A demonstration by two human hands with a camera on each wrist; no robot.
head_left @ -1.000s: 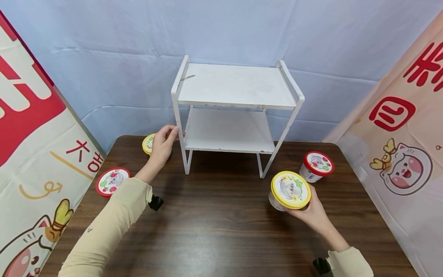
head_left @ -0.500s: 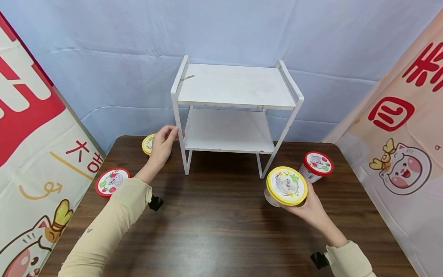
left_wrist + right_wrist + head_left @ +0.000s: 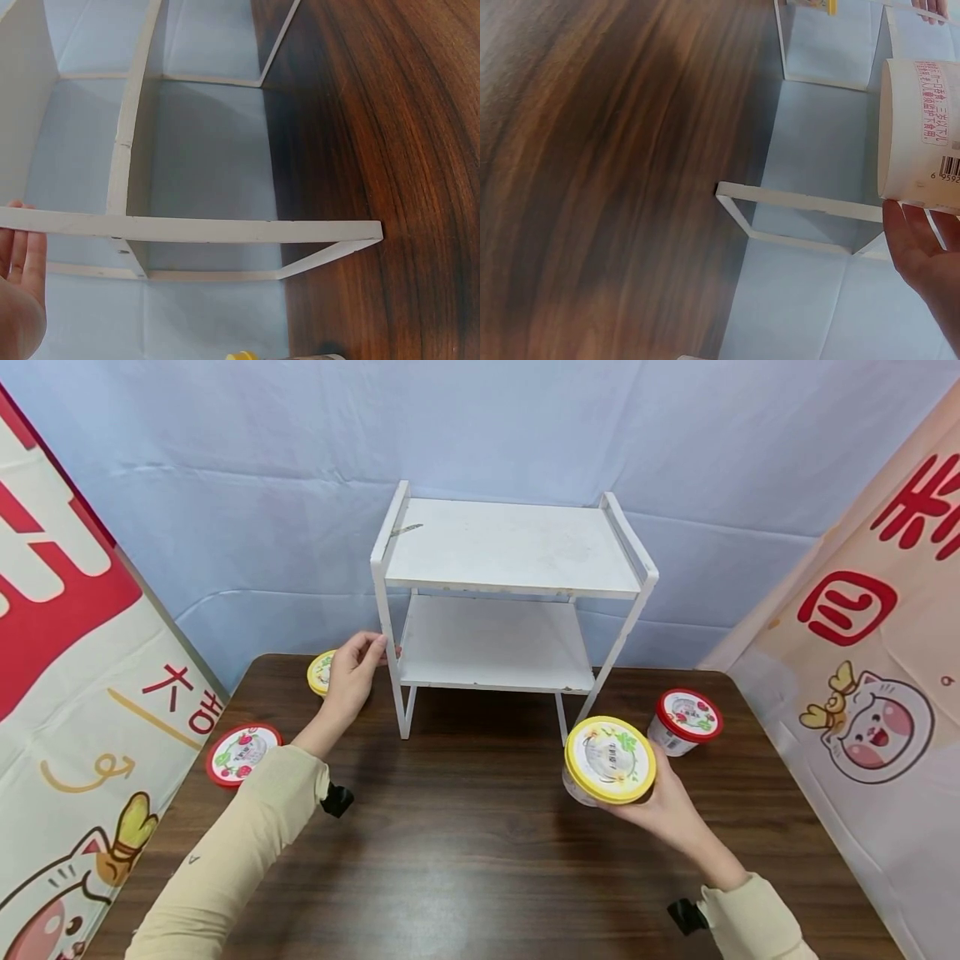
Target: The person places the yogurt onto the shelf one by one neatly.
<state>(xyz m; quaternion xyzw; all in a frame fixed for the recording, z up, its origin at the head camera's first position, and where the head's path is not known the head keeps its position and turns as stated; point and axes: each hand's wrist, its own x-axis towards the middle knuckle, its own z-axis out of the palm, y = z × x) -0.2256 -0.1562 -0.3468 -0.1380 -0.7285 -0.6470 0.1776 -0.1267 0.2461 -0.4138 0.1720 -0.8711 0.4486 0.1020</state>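
My right hand [image 3: 671, 810] grips a paper tub with a yellow lid [image 3: 611, 760], held upright over the table in front of the rack's right leg. In the right wrist view the tub's printed side [image 3: 922, 142] and barcode show above my fingers [image 3: 907, 240]. My left hand [image 3: 352, 670] pinches the left front post of a white two-tier rack [image 3: 517, 547]. Seen from the left wrist, those fingers [image 3: 34, 262] reach behind the post. Both shelves of the rack hold nothing.
A red-lidded tub [image 3: 686, 718] stands on the right of the dark wooden table [image 3: 450, 860]. Another red-lidded tub [image 3: 243, 753] is at the left, partly behind my sleeve. A yellow-lidded tub [image 3: 320, 671] sits behind my left hand. Blue cloth [image 3: 517, 427] hangs behind the rack.
My right hand has carried the yellow-lidded tub to the left and slightly toward the rack. The left hand keeps its place on the post.
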